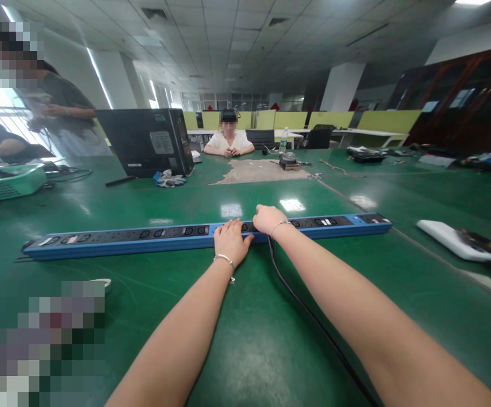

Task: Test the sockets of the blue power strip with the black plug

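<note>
A long blue power strip [122,250] with a row of black sockets lies across the green table in front of me. My left hand [231,242] rests flat on its middle, fingers stretched over the top and thumb spread to the right. Just to the right, my right hand [270,219] is closed at the sockets. From beneath it a black power cord [302,302] runs down toward the lower right. The plug end is covered by my right fingers, so how deep it sits in a socket cannot be seen.
A black computer case [143,141] stands behind the strip, gloves [169,179] beside it. A green basket [10,183] is at left, a white object [453,240] at right. One person [228,141] sits opposite; others are at the left. A blurred-out object [46,339] lies near left.
</note>
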`<state>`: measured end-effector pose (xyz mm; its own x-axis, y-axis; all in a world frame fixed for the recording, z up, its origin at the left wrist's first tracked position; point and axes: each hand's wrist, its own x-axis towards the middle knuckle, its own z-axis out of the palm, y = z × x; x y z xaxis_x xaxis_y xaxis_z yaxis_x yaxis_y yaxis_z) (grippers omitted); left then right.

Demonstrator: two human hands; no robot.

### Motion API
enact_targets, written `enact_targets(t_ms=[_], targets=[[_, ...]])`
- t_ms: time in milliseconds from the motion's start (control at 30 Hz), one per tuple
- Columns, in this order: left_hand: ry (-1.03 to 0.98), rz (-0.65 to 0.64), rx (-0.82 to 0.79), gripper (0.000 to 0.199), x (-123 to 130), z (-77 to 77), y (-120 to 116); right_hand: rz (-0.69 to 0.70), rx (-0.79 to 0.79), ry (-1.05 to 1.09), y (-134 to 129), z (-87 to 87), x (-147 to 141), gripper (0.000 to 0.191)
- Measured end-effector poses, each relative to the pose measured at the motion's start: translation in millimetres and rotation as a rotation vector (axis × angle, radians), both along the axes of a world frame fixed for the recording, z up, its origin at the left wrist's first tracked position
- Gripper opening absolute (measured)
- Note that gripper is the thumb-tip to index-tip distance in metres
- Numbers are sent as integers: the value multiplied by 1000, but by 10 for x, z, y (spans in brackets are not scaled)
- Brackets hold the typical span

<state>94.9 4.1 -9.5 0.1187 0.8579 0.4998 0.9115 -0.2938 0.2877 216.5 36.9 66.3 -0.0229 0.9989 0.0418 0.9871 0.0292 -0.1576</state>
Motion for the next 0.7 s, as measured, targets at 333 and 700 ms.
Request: enact_targets(t_ms=[333,700], targets=[[16,-9,13,46,-8,-16,-9,-26,85,79,-87,-178,-10,29],[138,-223,127,38,212,111,39,-74,473,91,-475,-645,744,34]])
